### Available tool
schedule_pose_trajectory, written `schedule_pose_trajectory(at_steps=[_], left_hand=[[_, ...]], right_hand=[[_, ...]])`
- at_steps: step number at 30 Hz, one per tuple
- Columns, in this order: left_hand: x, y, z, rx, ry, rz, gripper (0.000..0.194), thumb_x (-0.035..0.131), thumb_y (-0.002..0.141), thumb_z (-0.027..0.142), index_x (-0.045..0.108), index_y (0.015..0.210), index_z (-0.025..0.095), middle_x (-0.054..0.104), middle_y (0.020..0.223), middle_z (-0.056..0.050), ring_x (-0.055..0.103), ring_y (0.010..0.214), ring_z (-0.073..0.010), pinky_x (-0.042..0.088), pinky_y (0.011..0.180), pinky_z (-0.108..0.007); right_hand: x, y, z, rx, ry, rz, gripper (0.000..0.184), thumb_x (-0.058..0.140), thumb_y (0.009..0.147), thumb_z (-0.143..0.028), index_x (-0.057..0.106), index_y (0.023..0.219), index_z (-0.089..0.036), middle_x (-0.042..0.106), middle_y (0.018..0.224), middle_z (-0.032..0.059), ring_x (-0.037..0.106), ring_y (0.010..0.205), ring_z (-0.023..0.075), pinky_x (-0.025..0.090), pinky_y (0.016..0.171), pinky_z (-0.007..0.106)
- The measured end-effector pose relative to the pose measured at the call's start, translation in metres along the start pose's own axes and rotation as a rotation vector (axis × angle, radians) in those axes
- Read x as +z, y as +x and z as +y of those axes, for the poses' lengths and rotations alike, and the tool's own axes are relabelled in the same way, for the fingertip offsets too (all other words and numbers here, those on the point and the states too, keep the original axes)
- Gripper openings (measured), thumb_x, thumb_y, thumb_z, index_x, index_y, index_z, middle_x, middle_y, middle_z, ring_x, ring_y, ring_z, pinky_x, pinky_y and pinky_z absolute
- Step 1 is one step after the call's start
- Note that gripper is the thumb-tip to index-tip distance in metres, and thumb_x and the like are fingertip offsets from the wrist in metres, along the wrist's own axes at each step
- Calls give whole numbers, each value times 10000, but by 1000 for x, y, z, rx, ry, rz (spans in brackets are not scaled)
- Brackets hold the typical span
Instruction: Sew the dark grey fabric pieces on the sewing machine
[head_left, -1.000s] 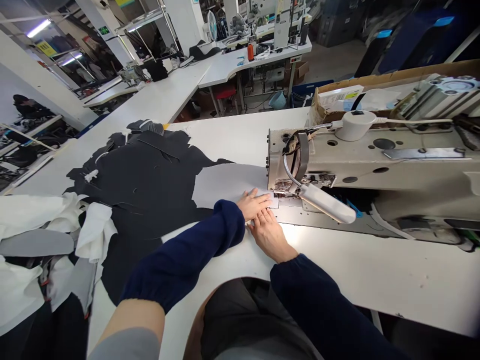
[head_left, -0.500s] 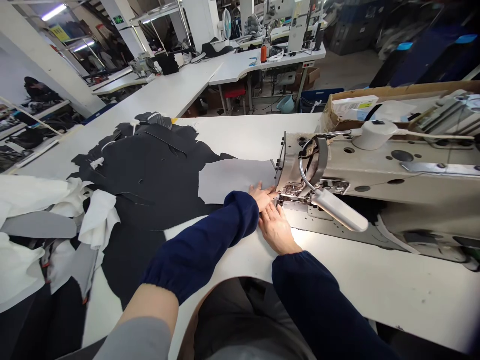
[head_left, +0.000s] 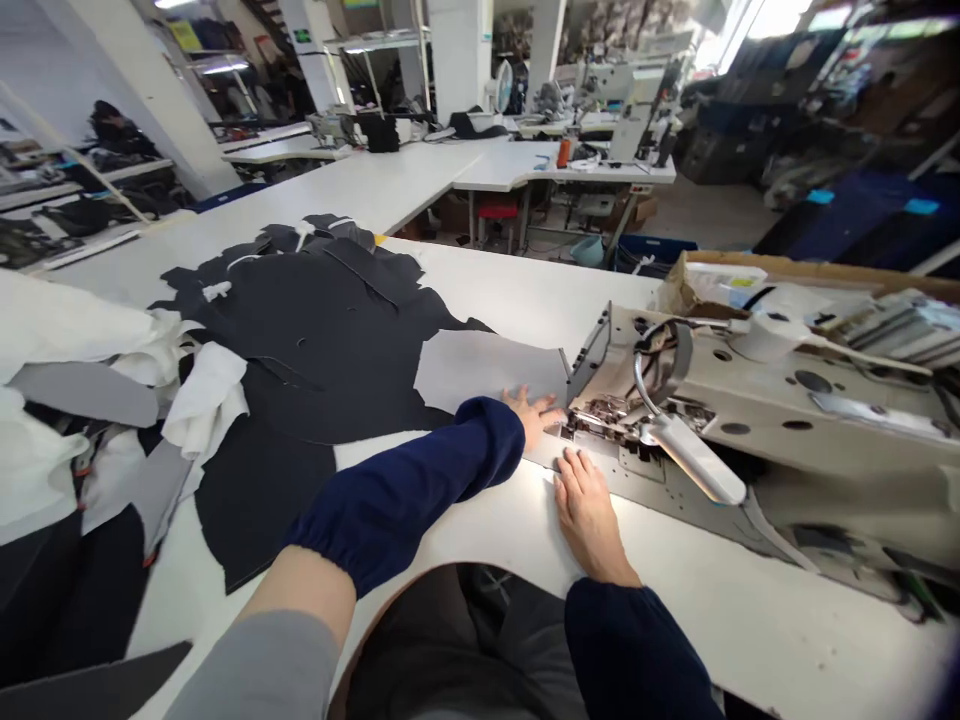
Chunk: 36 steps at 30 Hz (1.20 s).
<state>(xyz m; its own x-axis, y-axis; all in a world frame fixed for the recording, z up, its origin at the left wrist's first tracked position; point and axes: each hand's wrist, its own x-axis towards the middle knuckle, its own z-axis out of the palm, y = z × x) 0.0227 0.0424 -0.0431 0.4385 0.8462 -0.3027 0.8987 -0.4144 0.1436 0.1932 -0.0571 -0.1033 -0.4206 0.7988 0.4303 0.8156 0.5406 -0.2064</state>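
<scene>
Head view: a person in navy oversleeves works at a sewing machine (head_left: 757, 395), a grey panel (head_left: 480, 370) lying flat just to its left, with one end reaching the needle area. Whether that end sits under the presser foot cannot be told. The left hand (head_left: 531, 415) spreads over the panel just left of the machine's head, pressing rather than grasping. The right hand (head_left: 589, 510) rests palm down on the near side of the machine, fingers loosely extended, clenching nothing visible. Dark pieces (head_left: 360, 350) lie farther left of the machine, partly beneath the panel, while a lamp (head_left: 701, 465) hangs at its near side. The step in hand appears to be lining up the panel at the needle. By that reading, the next move calls for light, flat pressure from the left hand, edge straight and fingertips clear of the needle.
</scene>
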Motion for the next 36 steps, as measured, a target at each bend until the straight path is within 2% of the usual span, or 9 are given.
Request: schedule_pose_trajectory(at_steps=[3,6,12,16,20,23,27,31,36], left_hand=[[1,-8,-14,-188,-80,6,777,626,759,279,256,1434,379,100,1559,3,129,1371,-420,231,1034,-635],[5,-16,-24,-377,-142,56,536,382,909,272,292,1436,313,180,1539,-78,219,1360,-391,293,998,-619],[2,-27,-23,-456,-135,79,490,253,941,232,323,1422,295,225,1520,-112,302,1323,-397,380,921,-600],[-6,-58,-24,-398,-66,55,499,345,908,196,362,1402,261,297,1482,-153,391,1270,-377,429,881,-568],[14,-128,-10,-223,92,50,571,342,850,67,411,1372,287,359,1456,-131,473,1212,-335,459,869,-561],[40,-186,11,-5,296,175,717,343,775,-2,332,1428,293,382,1452,-97,506,1201,-304,534,834,-459],[69,-233,31,256,376,372,868,346,707,-35,178,1471,342,420,1427,9,503,1228,-237,532,896,-347],[84,-250,38,418,335,530,916,334,682,-18,55,1472,353,454,1392,39,532,1200,-211,482,973,-377],[85,-265,59,522,269,564,913,386,670,24,111,1475,354,561,1294,39,613,1084,-211,472,970,-407]], right_hand=[[5,1,7,-39,-5,39,388,296,955,-272,553,1166,-73,523,1268,195,365,1286,317,392,991,494],[10,1,13,-59,-22,52,384,293,957,-294,564,1145,-96,534,1250,189,388,1270,316,410,974,497],[9,-1,5,-69,-30,53,406,278,962,-311,568,1126,-78,519,1256,223,398,1266,322,408,982,521],[-5,-19,-16,80,253,69,459,343,950,-399,475,1290,-119,437,1368,192,387,1288,310,388,1011,543],[-31,-43,-42,535,942,63,557,352,940,-485,329,1396,-166,489,1325,175,546,1146,275,503,905,493],[-51,-53,-60,780,1410,-31,519,420,901,-523,454,1263,-152,628,1090,149,650,914,252,555,772,455],[-76,-72,-66,901,1563,-33,457,655,727,-537,597,943,-138,644,771,58,616,651,191,537,578,344],[-128,-140,-39,953,1465,211,426,735,646,-499,637,841,-133,649,770,35,605,704,176,503,662,302],[-236,-323,-1,1304,1079,391,397,739,655,-465,676,884,-146,675,782,85,608,637,200,472,592,334]])
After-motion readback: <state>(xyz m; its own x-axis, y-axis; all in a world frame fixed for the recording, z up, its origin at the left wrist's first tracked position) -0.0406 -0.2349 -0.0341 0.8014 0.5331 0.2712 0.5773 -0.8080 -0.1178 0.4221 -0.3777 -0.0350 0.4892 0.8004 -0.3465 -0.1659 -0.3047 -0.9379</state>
